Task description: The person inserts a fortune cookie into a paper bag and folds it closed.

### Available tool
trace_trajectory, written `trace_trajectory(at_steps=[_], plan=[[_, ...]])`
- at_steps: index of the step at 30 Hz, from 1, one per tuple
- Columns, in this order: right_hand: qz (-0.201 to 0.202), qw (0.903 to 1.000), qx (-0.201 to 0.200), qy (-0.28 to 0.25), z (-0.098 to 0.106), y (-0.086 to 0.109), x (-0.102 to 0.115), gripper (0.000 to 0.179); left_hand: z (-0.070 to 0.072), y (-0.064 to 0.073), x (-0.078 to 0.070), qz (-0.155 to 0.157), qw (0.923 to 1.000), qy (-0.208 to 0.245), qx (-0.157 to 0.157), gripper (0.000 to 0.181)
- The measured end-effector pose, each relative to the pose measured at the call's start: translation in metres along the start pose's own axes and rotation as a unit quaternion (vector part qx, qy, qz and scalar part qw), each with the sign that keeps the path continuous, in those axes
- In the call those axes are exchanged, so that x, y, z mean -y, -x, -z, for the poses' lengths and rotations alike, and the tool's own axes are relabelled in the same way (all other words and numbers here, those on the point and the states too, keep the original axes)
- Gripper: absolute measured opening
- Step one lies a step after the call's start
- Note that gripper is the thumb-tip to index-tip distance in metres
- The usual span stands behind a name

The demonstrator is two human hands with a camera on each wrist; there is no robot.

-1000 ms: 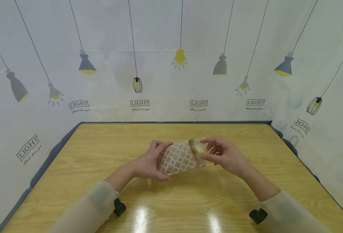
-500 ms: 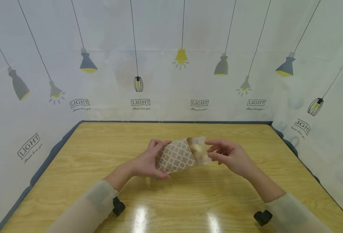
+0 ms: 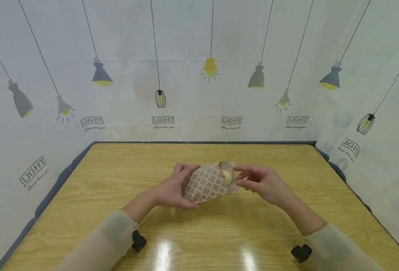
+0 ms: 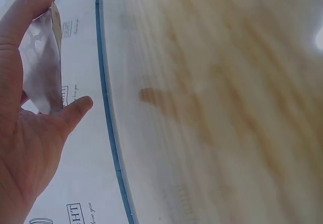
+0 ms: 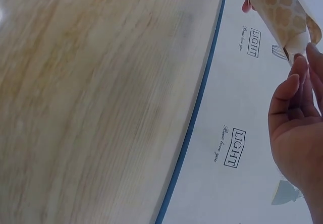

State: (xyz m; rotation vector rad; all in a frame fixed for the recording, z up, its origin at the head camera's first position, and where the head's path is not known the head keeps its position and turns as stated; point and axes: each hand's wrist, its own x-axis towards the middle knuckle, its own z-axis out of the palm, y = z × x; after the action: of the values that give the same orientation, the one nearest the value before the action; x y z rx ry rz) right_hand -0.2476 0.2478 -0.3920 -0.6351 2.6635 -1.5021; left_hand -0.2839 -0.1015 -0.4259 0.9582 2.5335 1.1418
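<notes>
My left hand point(image 3: 172, 186) grips the closed end of a tan paper bag point(image 3: 206, 183) with a white lattice pattern, fingers along the far side and thumb along the near side. The bag is held tilted over the table, its mouth facing right. From the mouth sticks a translucent packet point(image 3: 233, 187) with a pale yellow piece point(image 3: 228, 177) inside. My right hand point(image 3: 261, 182) has its curled fingertips and thumb at the packet's outer edge. In the right wrist view the fingertips point(image 5: 299, 65) meet the packet's end. The left wrist view shows the bag point(image 4: 43, 62) between thumb and fingers.
A wooden table point(image 3: 135, 162) with a glossy top spreads beneath both hands, its far edge trimmed in dark blue. Pale fabric walls point(image 3: 192, 86) printed with lamps and lettering stand behind and at the sides. A small black device point(image 3: 301, 253) sits at each wrist.
The packet came further out of the bag's mouth half a second ago, and now sits deeper in it. My right hand moved right, then back left; the left hand keeps its grip.
</notes>
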Motion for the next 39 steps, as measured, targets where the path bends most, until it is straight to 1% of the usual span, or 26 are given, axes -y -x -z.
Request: trace_trajectory(at_steps=[6, 11, 17, 21, 29, 33, 39], plan=[[0.008, 0.9999, 0.005, 0.002, -0.005, -0.002, 0.001, 0.038, -0.001, -0.001, 0.001, -0.002, 1.0, -0.003, 0.002, 0.125], [0.016, 0.9998, 0.004, 0.013, -0.004, -0.002, 0.001, 0.041, 0.0, 0.0, 0.002, -0.005, 1.0, -0.005, -0.001, 0.126], [0.001, 0.9994, -0.015, 0.03, 0.002, -0.001, -0.002, 0.044, 0.001, 0.0, 0.001, -0.005, 1.0, 0.0, -0.001, 0.127], [0.0, 0.999, -0.015, 0.041, 0.003, 0.0, -0.006, 0.043, 0.001, 0.001, 0.001, -0.002, 1.0, 0.003, 0.0, 0.126], [0.022, 0.9992, -0.01, 0.031, -0.002, 0.0, -0.007, 0.046, 0.0, 0.0, 0.0, 0.002, 1.0, 0.006, 0.005, 0.123], [0.022, 0.9987, -0.01, 0.044, -0.005, -0.002, -0.006, 0.048, 0.0, 0.0, 0.001, 0.0, 1.0, 0.005, 0.005, 0.122], [0.019, 0.9991, -0.004, 0.037, -0.009, -0.004, -0.005, 0.047, -0.001, -0.001, 0.0, -0.004, 1.0, 0.0, 0.004, 0.123]])
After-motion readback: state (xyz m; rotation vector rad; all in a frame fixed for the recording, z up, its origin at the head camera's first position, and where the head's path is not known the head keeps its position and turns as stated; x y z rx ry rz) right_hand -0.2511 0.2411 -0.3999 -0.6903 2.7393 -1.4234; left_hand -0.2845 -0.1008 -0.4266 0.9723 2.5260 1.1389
